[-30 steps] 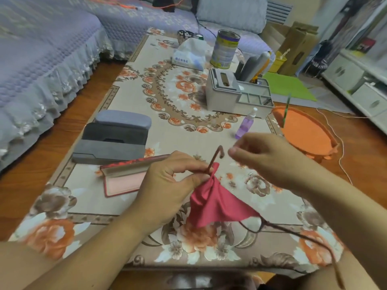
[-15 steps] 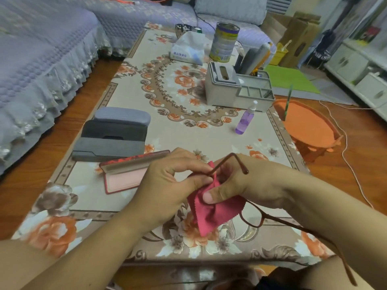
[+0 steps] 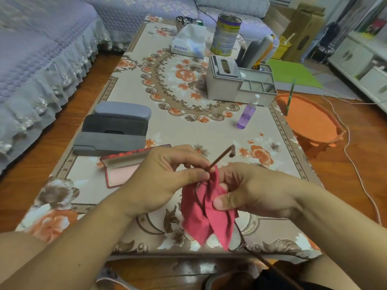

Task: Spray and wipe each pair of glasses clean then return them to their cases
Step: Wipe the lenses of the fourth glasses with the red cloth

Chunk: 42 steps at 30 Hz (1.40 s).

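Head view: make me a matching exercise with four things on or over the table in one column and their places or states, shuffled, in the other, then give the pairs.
Things:
1. spray bottle
2. red case
3. pink cloth
4. tall can

Places or states:
A. lying open, beside the left hand
B. at the far end of the table, next to the tissue pack
C. standing upright in front of the grey organiser
D. pinched by the right hand around the glasses

Pairs: 1-C, 2-A, 3-D, 4-B
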Available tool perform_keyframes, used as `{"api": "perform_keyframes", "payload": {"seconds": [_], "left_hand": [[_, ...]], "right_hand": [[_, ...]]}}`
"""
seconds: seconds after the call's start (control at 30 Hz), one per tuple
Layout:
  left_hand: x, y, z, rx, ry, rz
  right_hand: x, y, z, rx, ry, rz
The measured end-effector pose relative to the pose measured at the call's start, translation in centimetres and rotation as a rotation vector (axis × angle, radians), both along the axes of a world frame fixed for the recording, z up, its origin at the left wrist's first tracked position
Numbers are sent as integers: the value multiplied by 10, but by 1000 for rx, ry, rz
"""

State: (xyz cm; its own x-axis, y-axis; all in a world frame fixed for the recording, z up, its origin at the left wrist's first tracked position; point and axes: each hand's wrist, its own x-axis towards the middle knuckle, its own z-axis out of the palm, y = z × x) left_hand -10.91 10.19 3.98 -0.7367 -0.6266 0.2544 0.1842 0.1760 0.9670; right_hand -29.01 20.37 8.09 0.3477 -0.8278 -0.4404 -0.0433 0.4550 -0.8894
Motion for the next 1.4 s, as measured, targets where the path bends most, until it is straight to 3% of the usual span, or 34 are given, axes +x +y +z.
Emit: {"api": "perform_keyframes", "payload": {"seconds": [0.27,0.53,0.63,0.8,0.93,1.1,1.4], "left_hand": [[-8,10,-7,36,28,-20],[-8,12,0,121,65,-4],[-5,9,2,81,77,27],[-6,9,4,64,82,54],[-1,6,6,-88,23,68],[-2,15,4,-146,-21,56],[7,0,14,-151,-56,62]], "right_hand": [[7,2,-5,-32,116,-57],[12,10,-5,-4,-192,-229],[3,17,-3,42,-246,-164],[-1,20,-7,91,-159,-61],[1,11,-5,91,-172,-99],[12,2,-6,-26,-27,-104],[17,0,-14,-116,-93,-378]]}}
